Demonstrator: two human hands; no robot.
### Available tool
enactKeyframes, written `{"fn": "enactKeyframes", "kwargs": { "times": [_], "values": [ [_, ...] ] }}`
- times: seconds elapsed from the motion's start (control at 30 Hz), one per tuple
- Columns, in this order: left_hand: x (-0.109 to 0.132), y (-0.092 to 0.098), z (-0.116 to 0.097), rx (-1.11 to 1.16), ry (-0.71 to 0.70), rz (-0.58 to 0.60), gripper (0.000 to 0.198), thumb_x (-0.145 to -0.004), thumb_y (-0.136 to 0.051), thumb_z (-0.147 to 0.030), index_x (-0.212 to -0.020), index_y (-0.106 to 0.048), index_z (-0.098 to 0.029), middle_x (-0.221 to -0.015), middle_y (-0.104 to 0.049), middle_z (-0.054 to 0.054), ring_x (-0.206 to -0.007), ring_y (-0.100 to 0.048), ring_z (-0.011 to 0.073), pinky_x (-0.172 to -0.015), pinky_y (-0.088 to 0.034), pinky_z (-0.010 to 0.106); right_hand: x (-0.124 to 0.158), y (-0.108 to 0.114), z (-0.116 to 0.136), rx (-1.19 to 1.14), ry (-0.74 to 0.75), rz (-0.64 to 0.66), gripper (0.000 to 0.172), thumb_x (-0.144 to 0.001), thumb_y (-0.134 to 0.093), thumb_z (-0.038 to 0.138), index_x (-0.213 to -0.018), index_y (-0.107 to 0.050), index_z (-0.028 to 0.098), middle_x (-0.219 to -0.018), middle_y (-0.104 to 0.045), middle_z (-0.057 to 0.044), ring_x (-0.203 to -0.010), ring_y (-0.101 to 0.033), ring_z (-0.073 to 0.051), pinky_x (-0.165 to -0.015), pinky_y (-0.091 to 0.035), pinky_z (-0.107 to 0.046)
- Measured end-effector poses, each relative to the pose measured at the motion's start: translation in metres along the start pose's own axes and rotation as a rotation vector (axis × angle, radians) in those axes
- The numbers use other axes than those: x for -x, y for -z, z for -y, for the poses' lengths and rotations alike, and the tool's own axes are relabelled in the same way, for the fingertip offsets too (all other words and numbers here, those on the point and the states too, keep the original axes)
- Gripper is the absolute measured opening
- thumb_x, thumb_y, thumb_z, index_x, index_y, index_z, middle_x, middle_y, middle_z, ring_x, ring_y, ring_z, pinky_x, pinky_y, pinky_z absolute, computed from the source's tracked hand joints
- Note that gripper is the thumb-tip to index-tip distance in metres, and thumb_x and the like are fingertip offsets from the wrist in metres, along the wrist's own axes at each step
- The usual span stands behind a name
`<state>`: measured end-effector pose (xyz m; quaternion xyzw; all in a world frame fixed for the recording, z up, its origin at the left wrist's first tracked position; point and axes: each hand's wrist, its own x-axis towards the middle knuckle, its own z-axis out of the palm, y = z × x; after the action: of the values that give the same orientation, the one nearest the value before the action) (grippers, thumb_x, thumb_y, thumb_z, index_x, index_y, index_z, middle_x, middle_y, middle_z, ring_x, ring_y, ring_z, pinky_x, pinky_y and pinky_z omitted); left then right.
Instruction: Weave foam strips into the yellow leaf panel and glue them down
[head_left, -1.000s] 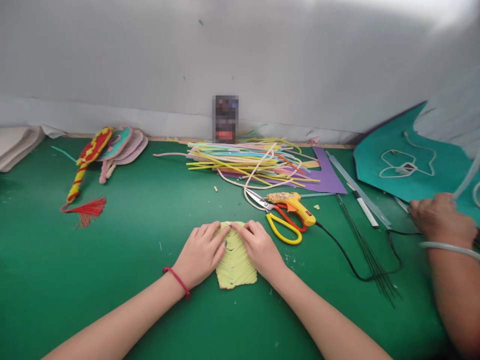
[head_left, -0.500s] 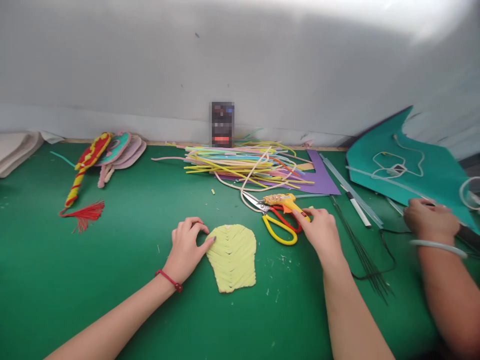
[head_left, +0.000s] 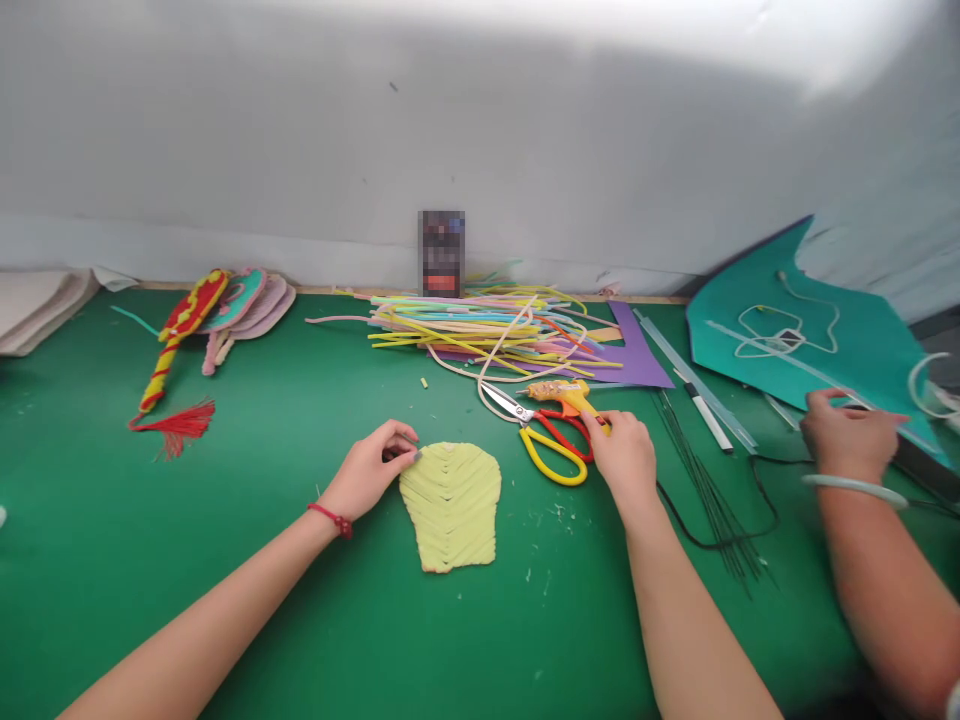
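Observation:
My left hand point(head_left: 376, 466) is at the upper left edge of a yellow-green fuzzy panel point(head_left: 451, 510), leaf-like with slanting strips meeting at a middle seam. Its fingers are bent and a little apart from the thumb, whose tip is at the panel's edge. The panel lies flat on the table. My right hand point(head_left: 624, 455) is closed around the handle of a yellow glue gun point(head_left: 566, 394), its nozzle towards the left. Just beneath the glue gun lie scissors point(head_left: 555, 458) with one yellow and one red handle loop, blades slightly apart.
Behind are a bundle of coloured pipe cleaners point(head_left: 465, 325), a purple sheet point(head_left: 643, 362) and a phone point(head_left: 441, 255). Decorated fans point(head_left: 191, 310) lie left. At right are thin dark wires point(head_left: 705, 490), a black cord point(head_left: 776, 500), a teal sheet point(head_left: 862, 330) and another person's hand point(head_left: 847, 440).
My left thumb has slid off the panel's surface to its edge. My right hand stays on the glue gun. The whole view has shifted slightly.

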<state>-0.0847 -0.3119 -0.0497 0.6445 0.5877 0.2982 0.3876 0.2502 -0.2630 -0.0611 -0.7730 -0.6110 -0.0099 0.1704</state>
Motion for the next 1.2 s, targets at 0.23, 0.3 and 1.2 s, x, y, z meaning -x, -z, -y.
{"fn": "enactKeyframes", "kwargs": {
  "times": [0.23, 0.3, 1.2],
  "values": [
    [0.001, -0.001, -0.011, -0.537, -0.291, -0.200, 0.027, -0.085, -0.047, -0.027, -0.109, -0.055, -0.017, -0.105, -0.058, 0.010, -0.099, -0.054, 0.0239, -0.085, -0.045, 0.041, 0.013, 0.017, 0.022, -0.063, 0.085, -0.288, 0.038, -0.084, -0.047, 0.044, -0.101, -0.064, 0.014, -0.094, -0.056, -0.014, -0.087, -0.049, -0.026, -0.072, -0.039, -0.037],
    [0.011, -0.013, -0.012, -0.671, -0.400, -0.232, 0.031, -0.087, -0.045, -0.027, -0.113, -0.054, -0.014, -0.111, -0.057, 0.013, -0.102, -0.053, 0.0261, -0.085, -0.045, 0.042, 0.026, 0.020, 0.042, -0.201, 0.257, -0.328, 0.030, -0.088, -0.043, 0.036, -0.097, -0.065, 0.016, -0.088, -0.056, -0.011, -0.083, -0.049, -0.023, -0.073, -0.040, -0.035],
    [0.023, -0.034, -0.010, -0.861, -0.569, -0.204, 0.030, -0.087, -0.045, -0.026, -0.112, -0.057, -0.013, -0.104, -0.062, 0.013, -0.094, -0.058, 0.0237, -0.078, -0.047, 0.038, 0.076, -0.016, 0.096, -0.272, 0.853, 0.090, 0.039, -0.089, -0.043, 0.013, -0.123, -0.054, 0.027, -0.089, -0.056, -0.007, -0.078, -0.047, -0.017, -0.069, -0.042, -0.030]
  ]
}}
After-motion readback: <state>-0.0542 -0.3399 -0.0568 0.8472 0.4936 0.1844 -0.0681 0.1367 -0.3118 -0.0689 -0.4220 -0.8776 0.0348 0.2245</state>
